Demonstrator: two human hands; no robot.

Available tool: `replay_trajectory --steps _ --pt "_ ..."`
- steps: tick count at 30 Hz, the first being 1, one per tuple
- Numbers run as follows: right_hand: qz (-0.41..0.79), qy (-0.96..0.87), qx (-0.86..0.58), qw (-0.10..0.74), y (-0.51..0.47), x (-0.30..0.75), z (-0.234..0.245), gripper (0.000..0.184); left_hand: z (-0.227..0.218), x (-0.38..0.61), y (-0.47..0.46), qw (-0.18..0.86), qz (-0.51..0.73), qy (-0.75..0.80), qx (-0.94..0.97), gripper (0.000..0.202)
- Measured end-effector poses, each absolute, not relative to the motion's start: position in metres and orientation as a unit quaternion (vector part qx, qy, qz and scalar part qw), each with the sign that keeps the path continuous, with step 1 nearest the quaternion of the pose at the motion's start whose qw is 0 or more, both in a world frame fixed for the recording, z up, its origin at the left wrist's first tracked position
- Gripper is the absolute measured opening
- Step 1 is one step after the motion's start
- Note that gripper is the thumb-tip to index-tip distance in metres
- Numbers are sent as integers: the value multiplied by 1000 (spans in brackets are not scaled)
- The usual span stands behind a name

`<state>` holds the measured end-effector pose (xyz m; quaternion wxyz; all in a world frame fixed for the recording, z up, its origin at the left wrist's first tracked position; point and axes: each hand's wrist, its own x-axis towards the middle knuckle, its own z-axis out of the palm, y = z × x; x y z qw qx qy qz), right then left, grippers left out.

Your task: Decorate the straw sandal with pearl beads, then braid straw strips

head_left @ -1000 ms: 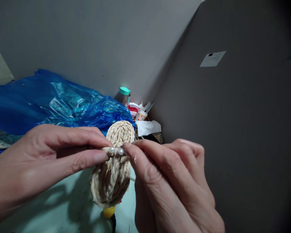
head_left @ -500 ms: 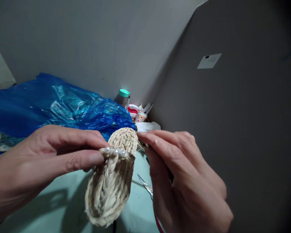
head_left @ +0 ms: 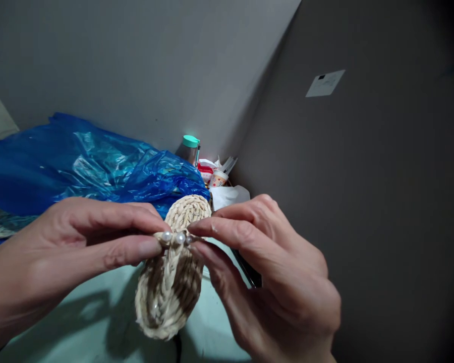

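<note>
Both hands hold up a small braided straw piece (head_left: 169,307), shaped like a slipper, with a hollow lower part and a rounded, coiled part behind. Across its middle runs a row of white pearl beads (head_left: 180,238), three of them showing. My left hand (head_left: 83,242) is closed, its thumb and forefinger pinching the strip at the left end of the row. From the other side my right hand (head_left: 272,272) closes thumb and fingertips around the right end, against the rightmost bead. What lies between those fingertips is mostly hidden.
A pale green tabletop (head_left: 87,312) lies below. Blue plastic sheeting (head_left: 98,166) covers bulky things at the left. Farther back stand a bottle with a turquoise lid (head_left: 190,141) and a patterned paper cup (head_left: 218,178), near white paper (head_left: 230,195). Grey walls rise behind and at right.
My right hand has moved left and in, from beside the straw piece onto the bead row's right end. The scissors are now out of sight. My left hand keeps its pinch.
</note>
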<state>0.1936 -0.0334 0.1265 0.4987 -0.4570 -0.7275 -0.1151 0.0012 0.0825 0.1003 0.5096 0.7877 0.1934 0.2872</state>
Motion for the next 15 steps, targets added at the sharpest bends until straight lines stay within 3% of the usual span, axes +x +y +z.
replay_trajectory --steps 15 --pt "-160 -722 -484 469 -29 190 125 4 96 -1 86 443 277 227 822 13"
